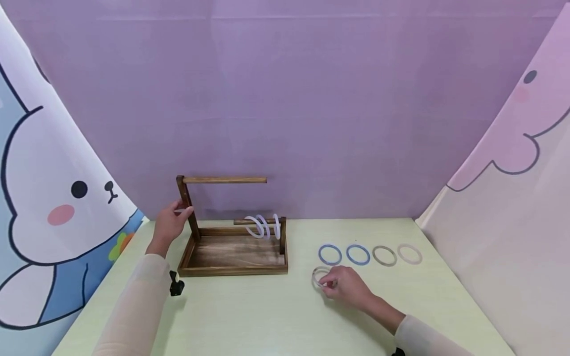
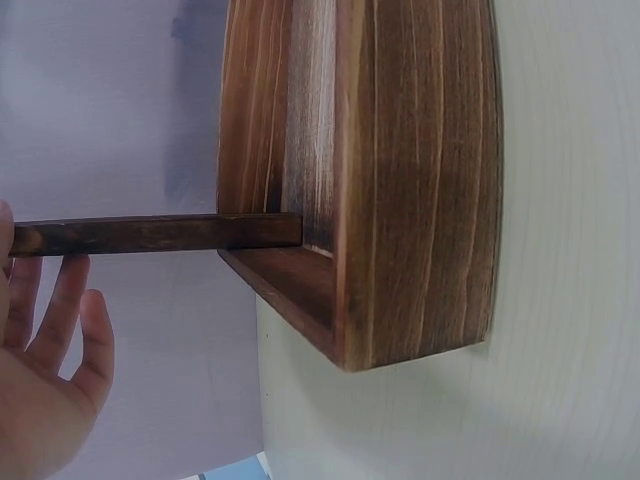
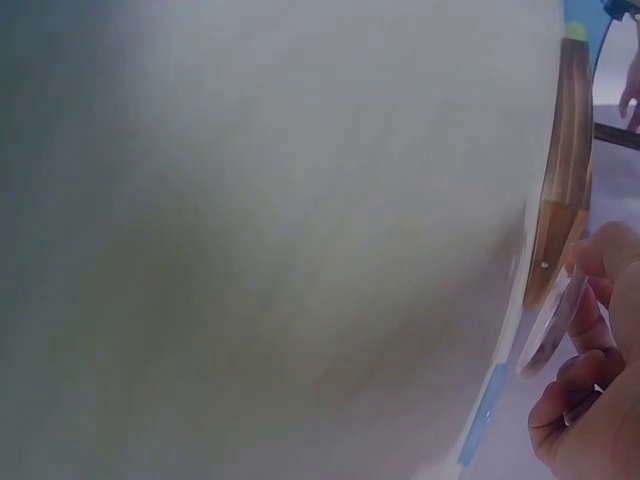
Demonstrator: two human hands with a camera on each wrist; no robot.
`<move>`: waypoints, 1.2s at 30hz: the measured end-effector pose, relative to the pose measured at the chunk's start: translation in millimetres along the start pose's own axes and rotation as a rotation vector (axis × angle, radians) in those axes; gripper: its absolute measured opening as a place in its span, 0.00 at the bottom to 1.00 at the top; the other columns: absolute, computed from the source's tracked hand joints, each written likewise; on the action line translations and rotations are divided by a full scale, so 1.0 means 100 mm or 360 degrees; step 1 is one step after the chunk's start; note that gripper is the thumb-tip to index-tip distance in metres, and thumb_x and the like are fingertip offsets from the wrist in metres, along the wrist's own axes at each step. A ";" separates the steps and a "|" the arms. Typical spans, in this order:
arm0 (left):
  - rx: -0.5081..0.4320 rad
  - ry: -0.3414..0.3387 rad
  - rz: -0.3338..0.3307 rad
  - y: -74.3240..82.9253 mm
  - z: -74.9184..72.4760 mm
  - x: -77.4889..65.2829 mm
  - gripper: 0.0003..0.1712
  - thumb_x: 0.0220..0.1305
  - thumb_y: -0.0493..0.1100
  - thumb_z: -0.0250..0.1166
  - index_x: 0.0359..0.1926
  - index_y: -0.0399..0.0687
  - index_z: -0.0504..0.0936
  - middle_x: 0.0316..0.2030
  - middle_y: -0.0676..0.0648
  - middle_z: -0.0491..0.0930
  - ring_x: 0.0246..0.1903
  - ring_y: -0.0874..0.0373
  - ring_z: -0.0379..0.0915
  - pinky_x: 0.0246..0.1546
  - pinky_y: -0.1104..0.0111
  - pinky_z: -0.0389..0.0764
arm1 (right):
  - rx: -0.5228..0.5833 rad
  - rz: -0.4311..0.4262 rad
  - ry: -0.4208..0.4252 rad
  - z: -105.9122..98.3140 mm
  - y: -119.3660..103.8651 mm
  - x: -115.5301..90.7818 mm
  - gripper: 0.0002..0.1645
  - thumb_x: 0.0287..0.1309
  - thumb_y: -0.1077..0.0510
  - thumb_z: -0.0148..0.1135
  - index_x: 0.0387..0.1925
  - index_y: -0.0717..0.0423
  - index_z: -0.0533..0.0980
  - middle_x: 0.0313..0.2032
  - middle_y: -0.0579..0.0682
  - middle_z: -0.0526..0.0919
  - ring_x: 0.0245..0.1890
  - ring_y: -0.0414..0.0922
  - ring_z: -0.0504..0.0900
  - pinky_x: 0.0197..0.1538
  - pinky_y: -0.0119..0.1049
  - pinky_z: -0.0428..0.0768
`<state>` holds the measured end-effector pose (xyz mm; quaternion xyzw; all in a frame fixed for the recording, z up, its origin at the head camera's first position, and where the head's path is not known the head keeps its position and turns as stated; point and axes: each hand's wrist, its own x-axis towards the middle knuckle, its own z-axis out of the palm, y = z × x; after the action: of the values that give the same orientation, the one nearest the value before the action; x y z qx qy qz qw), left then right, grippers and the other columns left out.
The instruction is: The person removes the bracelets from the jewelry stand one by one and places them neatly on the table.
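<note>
A brown wooden stand (image 1: pixel 233 271) sits left of centre on the table, with a tray base and two horizontal bars. My left hand (image 1: pixel 169 227) holds its tall left post (image 2: pixel 150 235) between thumb and fingers. Three pale lavender bangles (image 1: pixel 277 226) hang on the lower bar; the upper bar (image 1: pixel 224 180) carries none. To the right of the stand, my right hand (image 1: pixel 349 287) pinches a clear greyish bangle (image 3: pixel 545 335) by its edge. In the right wrist view this bangle appears tilted; the head view does not show whether it touches the table.
Behind the right hand lie two blue bangles, one left (image 1: pixel 320 254) and one right (image 1: pixel 348 253), then a grey bangle (image 1: pixel 375 256) and a pale pink bangle (image 1: pixel 399 253). A purple cloth (image 1: pixel 311 123) closes off the back of the pale table (image 1: pixel 249 316); printed cloths flank both sides.
</note>
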<state>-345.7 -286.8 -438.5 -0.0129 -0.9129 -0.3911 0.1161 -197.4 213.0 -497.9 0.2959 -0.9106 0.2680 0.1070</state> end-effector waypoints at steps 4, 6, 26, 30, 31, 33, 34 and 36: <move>-0.0004 -0.0003 -0.0003 -0.02 0.01 0.01 0.36 0.79 0.55 0.53 0.74 0.32 0.63 0.65 0.26 0.72 0.62 0.29 0.72 0.60 0.39 0.76 | -0.0020 0.0032 -0.0047 -0.03 0.05 -0.06 0.13 0.43 0.69 0.72 0.30 0.49 0.90 0.23 0.41 0.85 0.26 0.30 0.75 0.32 0.23 0.75; -0.0007 -0.0004 -0.0002 -0.01 0.01 0.01 0.36 0.79 0.55 0.53 0.74 0.32 0.63 0.65 0.26 0.72 0.62 0.29 0.72 0.60 0.39 0.76 | -0.0046 0.0032 -0.0064 -0.03 0.07 -0.08 0.13 0.44 0.69 0.73 0.30 0.48 0.90 0.23 0.39 0.84 0.25 0.30 0.74 0.32 0.24 0.75; -0.0033 0.0005 0.0019 -0.01 -0.01 0.02 0.36 0.78 0.56 0.53 0.73 0.33 0.64 0.63 0.25 0.73 0.60 0.29 0.73 0.58 0.39 0.77 | -0.0040 0.0202 -0.0213 -0.06 0.24 -0.17 0.12 0.50 0.64 0.74 0.27 0.41 0.87 0.20 0.32 0.76 0.24 0.26 0.68 0.31 0.23 0.71; -0.0039 0.0017 0.0030 -0.02 0.00 0.02 0.35 0.79 0.54 0.54 0.73 0.33 0.65 0.63 0.25 0.74 0.60 0.29 0.74 0.58 0.39 0.77 | -0.0001 0.0226 -0.0244 -0.07 0.23 -0.17 0.11 0.51 0.64 0.74 0.28 0.41 0.87 0.20 0.31 0.75 0.24 0.26 0.68 0.31 0.23 0.72; -0.0036 0.0019 0.0033 -0.02 0.00 0.02 0.35 0.79 0.54 0.54 0.73 0.32 0.65 0.63 0.25 0.74 0.60 0.29 0.74 0.58 0.39 0.77 | 0.0013 0.0235 -0.0253 -0.07 0.23 -0.16 0.11 0.52 0.64 0.73 0.28 0.41 0.87 0.20 0.32 0.76 0.24 0.26 0.68 0.31 0.23 0.72; -0.0035 0.0022 0.0038 -0.02 0.00 0.02 0.34 0.79 0.53 0.54 0.73 0.32 0.65 0.63 0.25 0.73 0.60 0.29 0.74 0.58 0.39 0.77 | 0.0042 0.0258 -0.0273 -0.08 0.23 -0.16 0.11 0.52 0.64 0.73 0.28 0.42 0.87 0.21 0.32 0.77 0.24 0.26 0.69 0.32 0.24 0.73; -0.0038 0.0024 0.0036 -0.02 0.00 0.02 0.34 0.79 0.52 0.55 0.73 0.32 0.65 0.63 0.25 0.73 0.60 0.29 0.74 0.58 0.39 0.77 | 0.0056 0.0275 -0.0281 -0.08 0.22 -0.16 0.10 0.52 0.64 0.73 0.29 0.42 0.87 0.21 0.32 0.78 0.25 0.26 0.69 0.32 0.24 0.73; -0.0042 0.0026 0.0032 -0.02 0.01 0.01 0.34 0.79 0.52 0.55 0.73 0.33 0.65 0.63 0.25 0.74 0.60 0.29 0.74 0.58 0.39 0.77 | 0.0072 0.0309 -0.0303 -0.09 0.22 -0.15 0.10 0.52 0.64 0.73 0.30 0.43 0.87 0.22 0.31 0.79 0.25 0.26 0.70 0.33 0.24 0.74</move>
<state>-347.2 -288.1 -440.3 -0.0204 -0.9065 -0.4020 0.1272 -198.3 240.7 -505.3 0.2329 -0.9347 0.2683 -0.0132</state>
